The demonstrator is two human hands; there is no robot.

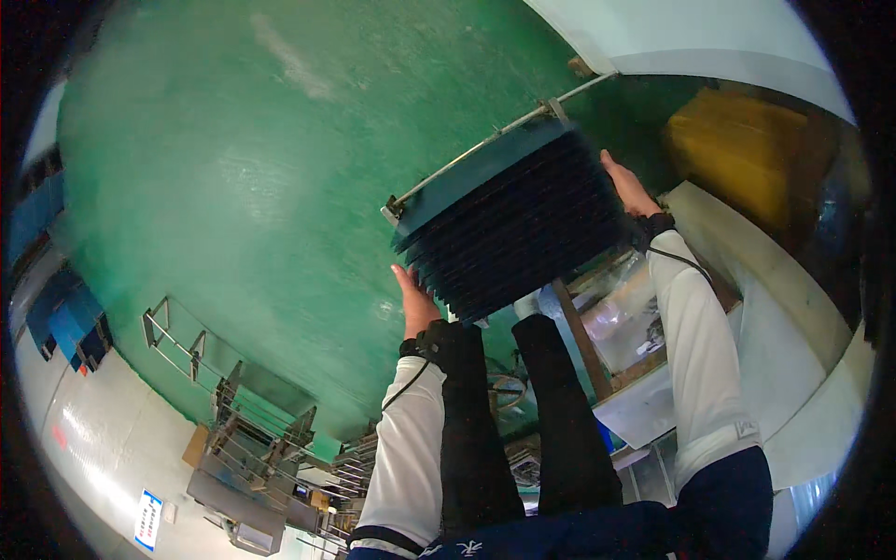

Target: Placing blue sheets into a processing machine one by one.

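Dark layered stack (518, 219), between both hands (419, 306) (633, 193); green floor (233, 177) beyond

A green floor (233, 177) is seen, with metal racks (227, 396) at lower left and a blurred yellow object (733, 149) at upper right.

You have a green floor (233, 243) before you, catching pale light. To your left, metal racks (250, 437) stand near a white wall (98, 453); a blurred yellow box (733, 154) sits right.
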